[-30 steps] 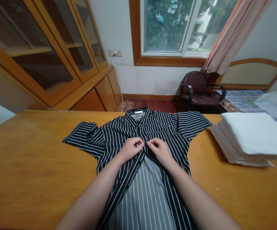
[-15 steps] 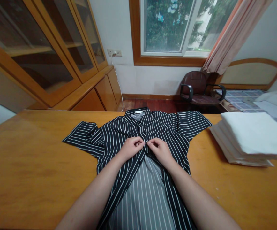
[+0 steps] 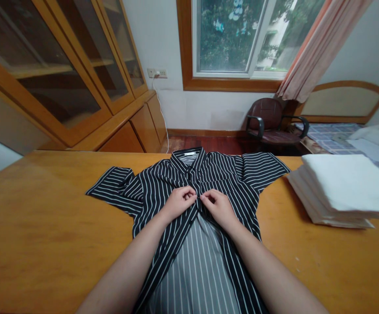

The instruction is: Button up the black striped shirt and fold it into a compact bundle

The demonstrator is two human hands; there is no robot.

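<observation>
A black short-sleeved shirt with white stripes (image 3: 156, 183) lies front up, its collar at the far side and its sleeves spread. Above my hands the front edges meet; below them they part, baring the grey striped inside (image 3: 199, 266). My left hand (image 3: 180, 203) pinches the left front edge at chest height, thumb against forefinger. Close beside it, my right hand (image 3: 218, 206) pinches the other edge. The fingertips of both hands nearly touch. Any button between them is too small to make out.
The shirt lies on a wooden table (image 3: 45, 235). A stack of white folded sheets (image 3: 343, 187) stands at the right, near the right sleeve. Beyond the table are a glass-doored cabinet (image 3: 74, 65), an armchair (image 3: 271, 122) and a bed (image 3: 330, 135).
Both hands stay at the same spot on the shirt front, with only a tiny shift of the fingers. The shirt lies as before.
</observation>
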